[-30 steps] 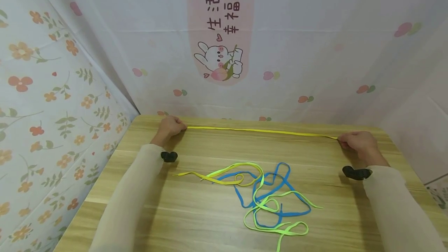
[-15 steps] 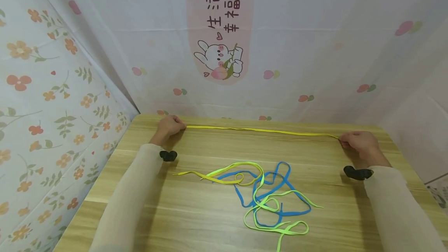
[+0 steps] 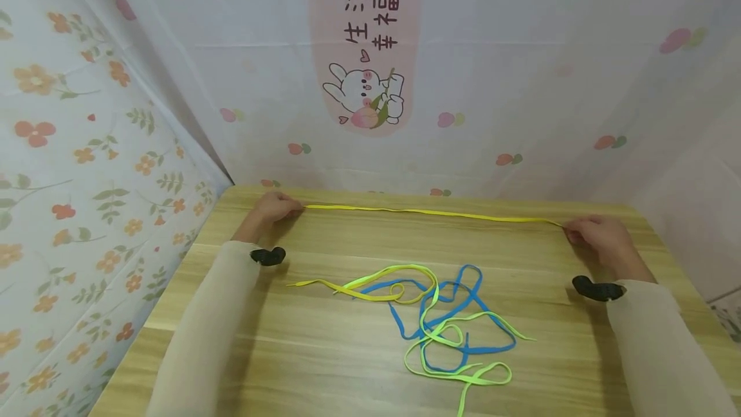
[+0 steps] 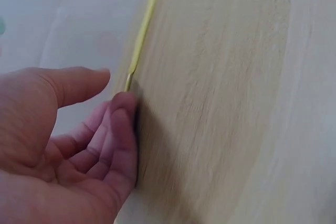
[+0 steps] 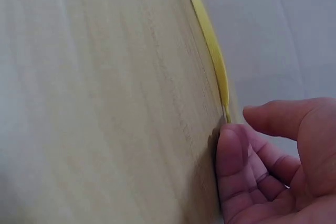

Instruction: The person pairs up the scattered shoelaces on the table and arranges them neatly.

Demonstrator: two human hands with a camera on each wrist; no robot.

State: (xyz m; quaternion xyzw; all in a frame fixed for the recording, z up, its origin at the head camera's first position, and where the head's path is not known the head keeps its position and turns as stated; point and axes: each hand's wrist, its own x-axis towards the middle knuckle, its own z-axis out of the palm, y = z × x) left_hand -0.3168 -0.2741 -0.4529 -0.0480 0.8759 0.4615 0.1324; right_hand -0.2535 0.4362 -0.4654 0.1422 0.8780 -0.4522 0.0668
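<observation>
A flat yellow shoelace (image 3: 405,211) stretches nearly straight across the back of the wooden table. At its left end is my left hand (image 3: 273,206); in the left wrist view the thumb (image 4: 84,83) stands apart from the fingers, and the lace's thin tip (image 4: 128,81) meets the fingertips. My right hand (image 3: 599,235) is at the other end. There too the thumb (image 5: 273,118) is lifted away, with the lace tip (image 5: 227,113) right at the index fingertip. Neither hand pinches the lace.
A loose tangle of laces lies mid-table: a blue lace (image 3: 492,349), a lime-green lace (image 3: 457,375) and another yellow lace (image 3: 324,283). A printed curtain (image 3: 521,82) hangs right behind the wooden table (image 3: 324,352), and a floral curtain (image 3: 75,243) along its left.
My left hand has shifted slightly left and my right hand slightly right, outward from the lace ends. The stretched lace and the tangle keep their places; the head view has tilted a little.
</observation>
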